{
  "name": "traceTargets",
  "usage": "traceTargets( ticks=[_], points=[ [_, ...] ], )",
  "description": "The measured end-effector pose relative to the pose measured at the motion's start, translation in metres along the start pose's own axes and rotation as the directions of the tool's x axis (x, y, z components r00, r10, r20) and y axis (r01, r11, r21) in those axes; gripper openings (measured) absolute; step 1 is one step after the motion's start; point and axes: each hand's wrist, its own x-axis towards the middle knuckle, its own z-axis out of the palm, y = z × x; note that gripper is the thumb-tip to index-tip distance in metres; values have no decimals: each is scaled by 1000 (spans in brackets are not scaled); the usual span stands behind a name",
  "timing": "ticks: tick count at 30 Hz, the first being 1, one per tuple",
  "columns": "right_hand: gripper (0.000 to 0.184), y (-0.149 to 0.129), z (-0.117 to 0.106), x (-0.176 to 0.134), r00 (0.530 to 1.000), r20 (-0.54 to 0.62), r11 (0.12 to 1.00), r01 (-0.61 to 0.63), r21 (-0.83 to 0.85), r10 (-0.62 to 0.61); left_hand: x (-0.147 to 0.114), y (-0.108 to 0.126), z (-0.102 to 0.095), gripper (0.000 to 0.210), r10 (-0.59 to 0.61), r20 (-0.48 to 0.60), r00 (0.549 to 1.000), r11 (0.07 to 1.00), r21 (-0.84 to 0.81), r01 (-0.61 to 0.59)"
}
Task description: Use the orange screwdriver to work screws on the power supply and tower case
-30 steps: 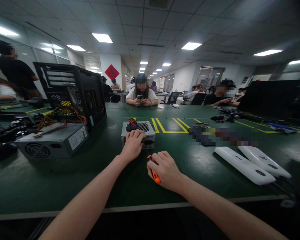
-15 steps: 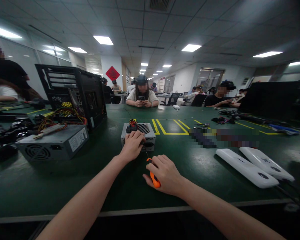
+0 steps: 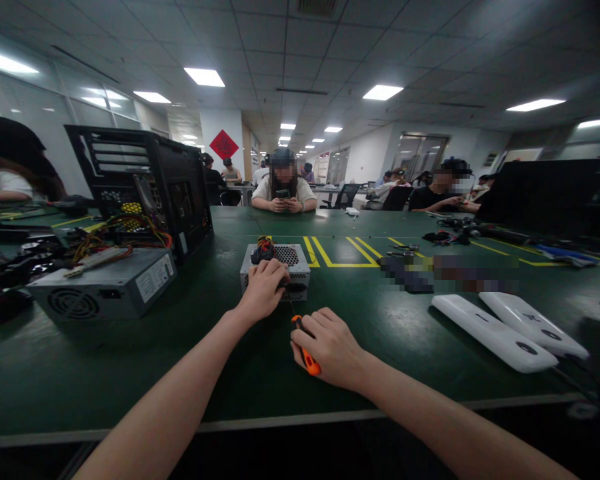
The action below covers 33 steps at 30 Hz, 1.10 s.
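Observation:
A grey computer power supply (image 3: 298, 261) with a perforated top stands on the green table ahead of me, a dark cable bundle (image 3: 263, 251) lying on it. My left hand (image 3: 265, 285) grips the near left part of this box, its fingers bent over the front face; the fingertips are partly hidden. Lower and to the right, my right hand (image 3: 330, 347) is closed around an orange-and-black screwdriver (image 3: 309, 362). Its thin shaft points away from me to the front face, near the left fingertips. Where the tip touches cannot be made out.
Left of my hands are a second power supply (image 3: 107, 283) with loose cables and a black computer case (image 3: 145, 193). To the right lie two white oblong devices (image 3: 495, 333) with cords. Across the table (image 3: 220, 393), a person (image 3: 284, 190) holds a phone.
My right thumb has drawn in against the screwdriver handle from a more spread position. My left hand stays on the power supply, and the view has shifted slightly.

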Motion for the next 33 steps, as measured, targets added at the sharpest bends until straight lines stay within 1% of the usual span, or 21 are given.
traceTargets(
  ticks=[5, 9, 15, 20, 26, 31, 33],
  points=[
    [10, -2, 1, 0, 997, -28, 998, -65, 7, 65, 0, -1, 2, 20, 12, -9, 1000, 1000, 6, -12],
    [9, -3, 1, -1, 996, -37, 996, -84, 38, 86, 0, -1, 1, 20, 7, 6, 1000, 1000, 5, -7],
    [11, -1, 2, -1, 993, -32, 985, -107, 135, 112, 1, -1, -1, 20, -5, 25, 1000, 1000, 3, 5],
    [9, -1, 1, -2, 987, -48, 978, -144, 148, 153, 1, 0, -2, 21, -21, 50, 999, 1000, -3, 21],
    [8, -1, -3, -2, 988, -57, 983, -139, 119, 146, 0, 0, -3, 22, -14, 35, 999, 1000, -4, 15],
    [7, 1, -2, -3, 993, -55, 990, -95, 100, 101, -1, 1, -3, 24, -13, 44, 999, 1000, -3, 13],
    [9, 1, -2, -3, 993, -54, 990, -96, 105, 102, -1, 1, -2, 24, -9, 42, 999, 1000, 3, 9]
  ],
)
